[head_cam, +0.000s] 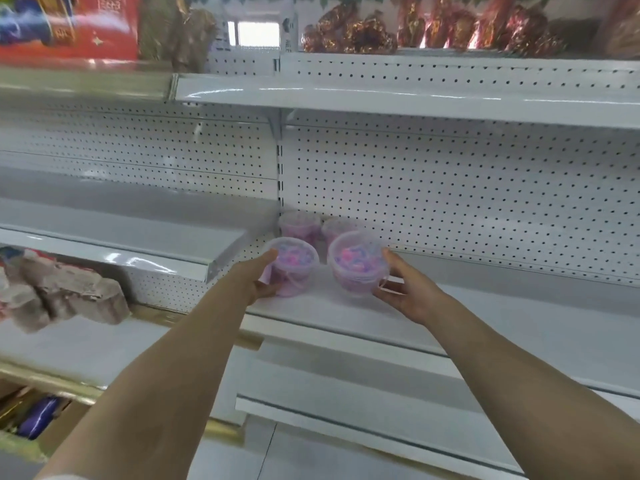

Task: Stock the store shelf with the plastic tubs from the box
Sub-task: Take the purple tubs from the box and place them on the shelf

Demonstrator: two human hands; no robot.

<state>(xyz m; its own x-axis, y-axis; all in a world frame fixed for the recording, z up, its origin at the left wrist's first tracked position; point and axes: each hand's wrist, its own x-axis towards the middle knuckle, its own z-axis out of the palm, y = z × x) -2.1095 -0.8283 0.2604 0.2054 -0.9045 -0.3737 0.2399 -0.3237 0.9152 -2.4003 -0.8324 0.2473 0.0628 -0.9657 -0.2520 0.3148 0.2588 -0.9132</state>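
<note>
At the shelf (pixel 485 317), my left grip (pixel 263 277) clamps the left tub (pixel 296 268), my right grip (pixel 405 289) the right tub (pixel 358 268), both just before the far tubs (pixel 299 226).

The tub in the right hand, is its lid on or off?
On. A clear lid covers the whole top of the tub held by the right hand; the pink and blue contents show through it.

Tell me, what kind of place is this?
Probably a shop: long white metal shelves with pegboard backs, matching plastic tubs grouped on one, and shiny foil-wrapped packages along the top.
</note>
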